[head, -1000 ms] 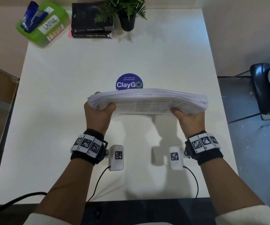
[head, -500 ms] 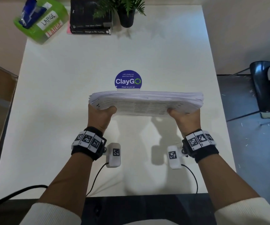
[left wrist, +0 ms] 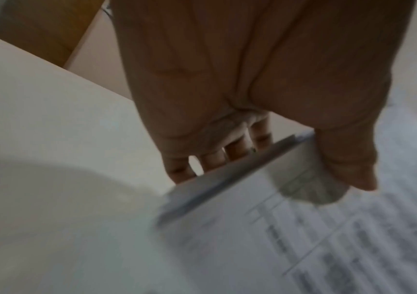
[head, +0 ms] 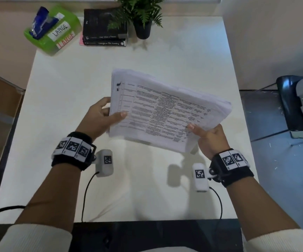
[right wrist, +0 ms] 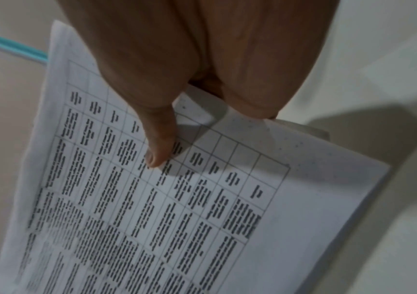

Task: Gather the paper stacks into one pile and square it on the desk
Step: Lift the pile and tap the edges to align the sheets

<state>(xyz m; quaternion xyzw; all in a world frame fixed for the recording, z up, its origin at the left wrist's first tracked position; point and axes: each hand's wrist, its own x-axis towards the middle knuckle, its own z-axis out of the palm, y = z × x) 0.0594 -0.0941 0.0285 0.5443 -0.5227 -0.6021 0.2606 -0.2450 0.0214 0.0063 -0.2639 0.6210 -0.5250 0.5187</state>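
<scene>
Both the left hand (head: 99, 115) and the right hand (head: 209, 137) pinch the thick white printed paper pile (head: 165, 110), held tilted above the white desk (head: 74, 79). Gathering looks done; squaring is in hand. Next, I judge, stand it on edge and tap it on the desk.

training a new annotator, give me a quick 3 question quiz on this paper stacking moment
1. True or false: the paper pile lies flat on the white desk.
2. Where does the left hand hold the pile? A) the far edge B) the left edge, thumb on the printed top sheet C) underneath only
3. Fill in: the right hand pinches the pile's near ____ corner.

Key
1. False: both hands hold it tilted above the desk, its shadow falling below.
2. B
3. right
</scene>
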